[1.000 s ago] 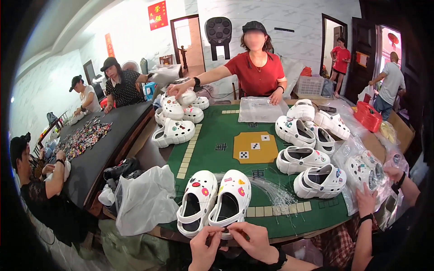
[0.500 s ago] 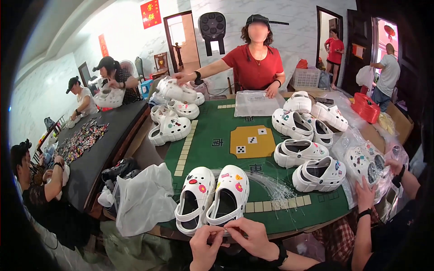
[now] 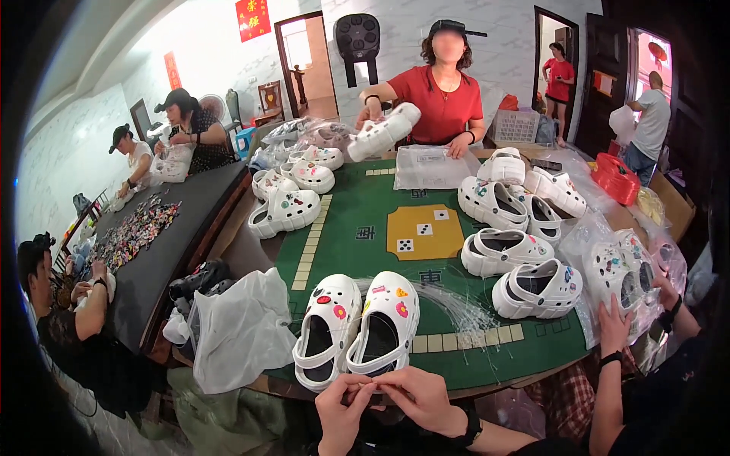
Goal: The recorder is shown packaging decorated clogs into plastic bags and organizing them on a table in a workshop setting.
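A pair of white clogs with flower and other colourful charms stands at the table's near edge, a left clog and a right clog, heels toward me. Just at their heels, my left hand and my right hand meet with thumbs and fingertips pinched together. Whatever thin thing lies between the fingertips is too small to make out. Beyond the right clog, a fan of clear plastic strands spreads over the green table top.
More white clogs sit at the far left, others on the right. A translucent bag lies left of my pair. Opposite, a person in red holds a clog; at right, a co-worker's hands hold bagged clogs.
The person opposite has lifted a clog from the left pile and swung it toward the middle. My hands stay pinched together at the heels, nearly unmoved.
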Demonstrator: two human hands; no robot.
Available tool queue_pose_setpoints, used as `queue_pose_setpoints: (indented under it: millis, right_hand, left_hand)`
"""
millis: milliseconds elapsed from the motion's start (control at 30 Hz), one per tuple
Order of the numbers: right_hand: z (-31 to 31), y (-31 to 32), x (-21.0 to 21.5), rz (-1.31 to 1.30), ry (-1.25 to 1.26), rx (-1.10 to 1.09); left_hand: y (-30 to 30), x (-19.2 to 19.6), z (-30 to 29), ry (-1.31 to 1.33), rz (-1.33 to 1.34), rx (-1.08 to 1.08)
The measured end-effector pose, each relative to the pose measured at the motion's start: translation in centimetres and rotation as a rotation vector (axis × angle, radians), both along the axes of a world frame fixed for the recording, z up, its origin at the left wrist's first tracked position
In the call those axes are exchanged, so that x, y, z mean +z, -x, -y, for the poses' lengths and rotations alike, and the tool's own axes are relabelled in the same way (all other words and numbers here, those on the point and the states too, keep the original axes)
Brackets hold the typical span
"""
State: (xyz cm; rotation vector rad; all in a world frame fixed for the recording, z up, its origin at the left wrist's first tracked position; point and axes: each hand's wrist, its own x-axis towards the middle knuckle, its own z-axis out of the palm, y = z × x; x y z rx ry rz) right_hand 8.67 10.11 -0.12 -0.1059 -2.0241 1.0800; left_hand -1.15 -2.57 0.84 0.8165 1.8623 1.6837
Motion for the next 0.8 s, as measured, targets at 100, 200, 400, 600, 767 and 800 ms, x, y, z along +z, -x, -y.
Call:
queue_pose_setpoints:
  millis: [100,200,400,600,767,800]
  right_hand:
    - [0.2,0.0,-0.5,0.039,0.079,-0.021]
    - [0.4,-0.1,-0.5,0.097,0.175,-0.011]
    - [1.3,-0.7,-0.4,0.059,0.067,-0.064]
    - [0.3,-0.3,0.0,0.070,-0.071,-0.086]
    - [-0.3,-0.4,1.2,0.087,0.735,0.108]
    - [-0.7,-0.5,1.6,0.093,0.899,0.179]
  left_hand:
    - [-0.1,-0.5,-0.7,-0.177,0.044,0.067]
    - [-0.2,0.1,-0.8,-0.099,-0.096,0.059]
    - [-0.8,-0.6,0.3,-0.101,-0.136,0.062]
    - [-0.2,-0.1,-0.1,-0.059,-0.192,0.066]
    - [0.2,1.3,-0.4,-0.112,-0.403,0.068]
    - [0.0,1.4,-0.7,-0.111,-0.319,0.091]
